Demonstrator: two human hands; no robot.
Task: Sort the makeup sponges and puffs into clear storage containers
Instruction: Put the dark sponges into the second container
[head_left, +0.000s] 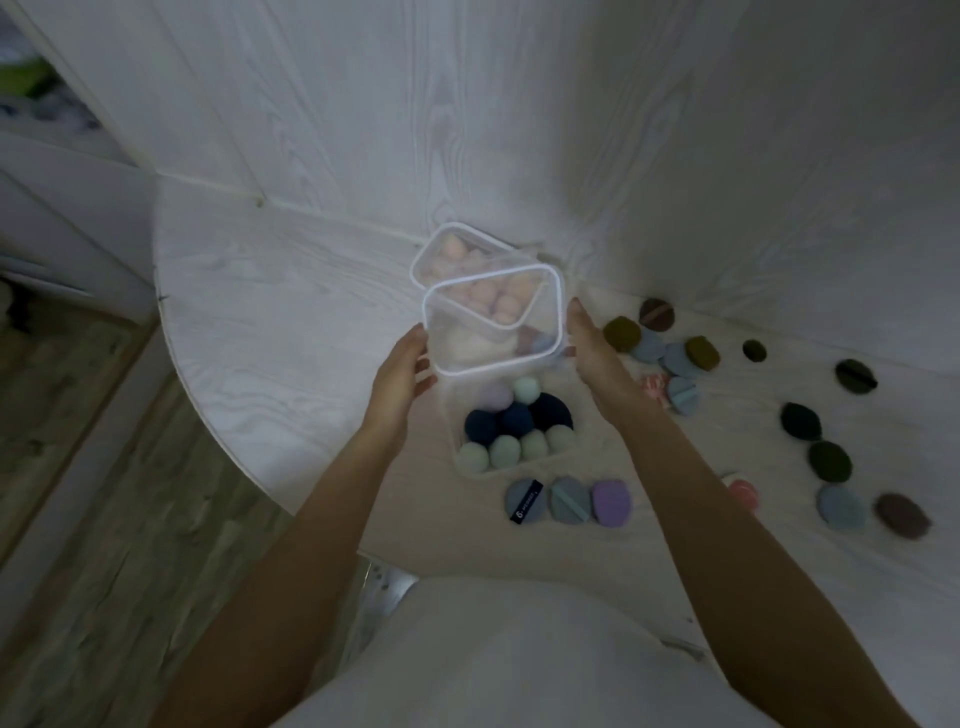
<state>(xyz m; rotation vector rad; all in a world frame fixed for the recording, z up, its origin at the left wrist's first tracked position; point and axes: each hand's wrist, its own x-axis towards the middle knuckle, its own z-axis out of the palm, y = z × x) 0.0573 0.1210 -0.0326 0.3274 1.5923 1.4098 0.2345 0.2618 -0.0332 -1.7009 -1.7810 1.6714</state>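
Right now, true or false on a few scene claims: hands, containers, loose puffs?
1. Both hands, left hand and right hand, are at the sides of the near clear container. True.
2. That container holds only pink sponges. False: it holds dark blue and pale green sponges.
3. A second clear container behind it holds pink sponges. True.
4. Every puff is already stored. False: loose puffs lie on the table, most to the right.
5. A purple puff lies in front of the near container. True.
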